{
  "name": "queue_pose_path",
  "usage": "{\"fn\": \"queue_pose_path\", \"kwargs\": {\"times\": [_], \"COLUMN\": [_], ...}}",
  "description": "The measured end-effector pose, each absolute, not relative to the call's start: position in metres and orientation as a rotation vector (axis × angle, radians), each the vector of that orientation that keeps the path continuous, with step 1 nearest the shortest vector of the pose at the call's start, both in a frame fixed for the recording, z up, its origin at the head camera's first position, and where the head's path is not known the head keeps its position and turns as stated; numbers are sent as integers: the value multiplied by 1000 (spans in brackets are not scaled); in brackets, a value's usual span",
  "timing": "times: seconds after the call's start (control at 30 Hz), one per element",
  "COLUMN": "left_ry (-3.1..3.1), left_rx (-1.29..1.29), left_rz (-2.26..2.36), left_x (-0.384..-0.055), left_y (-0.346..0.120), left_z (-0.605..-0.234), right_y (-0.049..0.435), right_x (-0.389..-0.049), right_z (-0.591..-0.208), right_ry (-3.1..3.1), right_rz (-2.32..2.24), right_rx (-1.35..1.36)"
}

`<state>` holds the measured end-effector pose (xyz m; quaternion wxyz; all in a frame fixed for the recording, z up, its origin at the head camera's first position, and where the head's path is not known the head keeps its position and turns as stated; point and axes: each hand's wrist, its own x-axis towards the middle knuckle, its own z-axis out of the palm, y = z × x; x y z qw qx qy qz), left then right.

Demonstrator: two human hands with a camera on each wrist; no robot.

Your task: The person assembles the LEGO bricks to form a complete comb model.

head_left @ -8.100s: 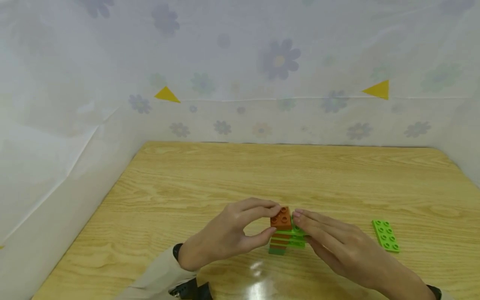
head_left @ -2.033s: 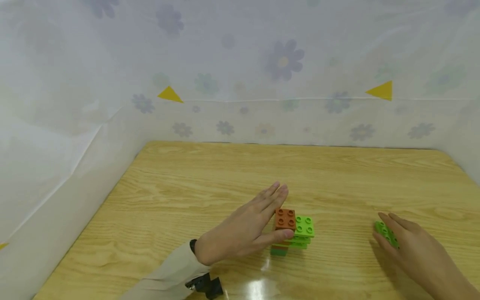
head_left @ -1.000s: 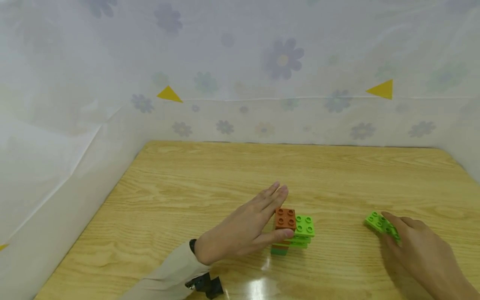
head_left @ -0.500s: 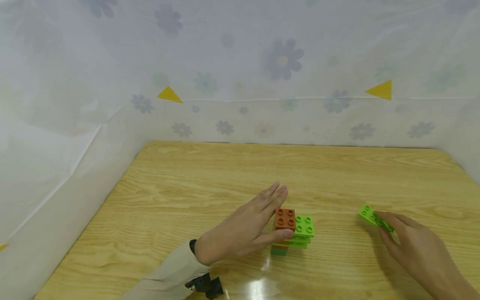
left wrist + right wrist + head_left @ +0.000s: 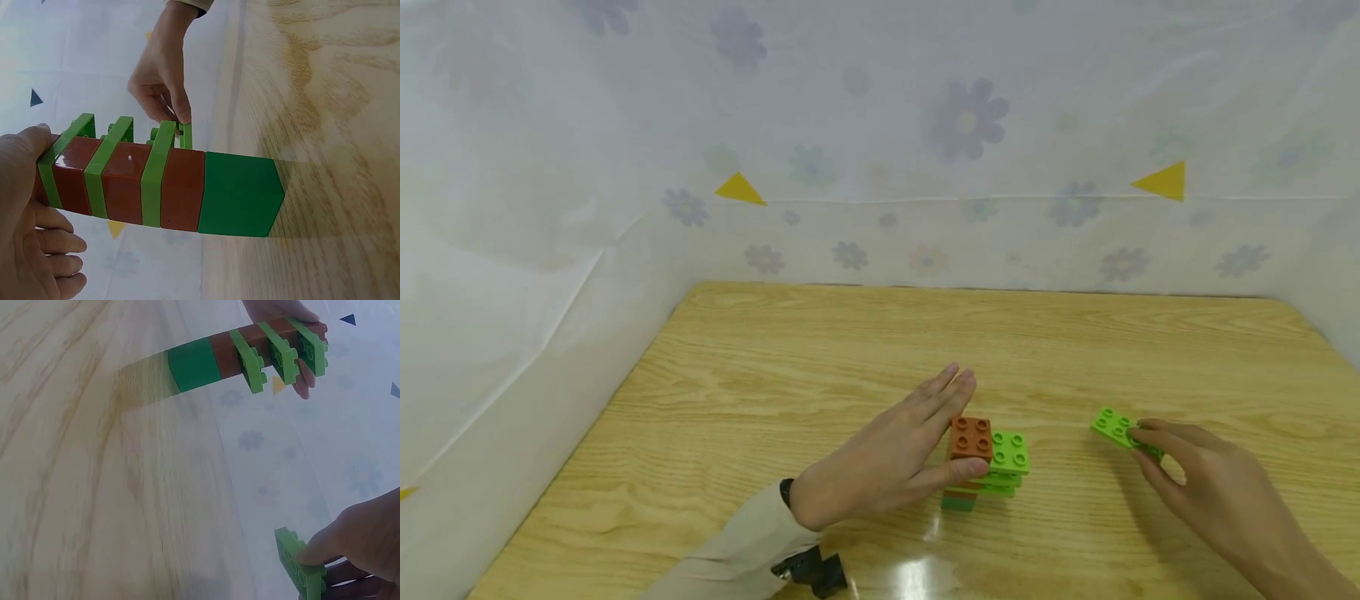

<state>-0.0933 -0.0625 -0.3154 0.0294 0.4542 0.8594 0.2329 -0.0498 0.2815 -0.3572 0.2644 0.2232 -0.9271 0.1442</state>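
A toy-block tower stands on the table, with a dark green base brick (image 5: pixel 240 194) and brown bricks (image 5: pixel 971 437) alternating with bright green plates (image 5: pixel 1010 452) that jut out to the right. My left hand (image 5: pixel 887 458) holds the tower near its top, thumb across the near side, the other fingers stretched along the far left. In the left wrist view those fingertips (image 5: pixel 65 265) appear behind it. To the right, my right hand (image 5: pixel 1213 475) pinches a loose light green studded plate (image 5: pixel 1111 423) between thumb and fingers. The right wrist view shows this plate (image 5: pixel 290 553) tilted, apart from the tower.
The wood-grain table (image 5: pixel 775 358) runs back to a flowered white sheet (image 5: pixel 880 125) hung behind and at both sides. Yellow triangles (image 5: pixel 1161 182) mark the sheet. A small black device (image 5: pixel 812 571) is at the left sleeve, near the front edge.
My right hand has picked up the loose green plate from the right, turned it and brought it leftward. My left hand, earlier at the top brown brick, has stayed around the tower these last two seconds.
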Motion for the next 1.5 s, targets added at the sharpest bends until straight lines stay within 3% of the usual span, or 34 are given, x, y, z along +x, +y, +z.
{"fn": "queue_pose_path", "kwargs": {"times": [1.5], "left_ry": [2637], "left_rx": [1393], "left_rz": [733], "left_x": [-93], "left_y": [-62], "left_z": [-315], "right_y": [218], "right_x": [-57], "right_z": [-310], "right_ry": [-2140], "right_rz": [643], "right_rx": [880]}}
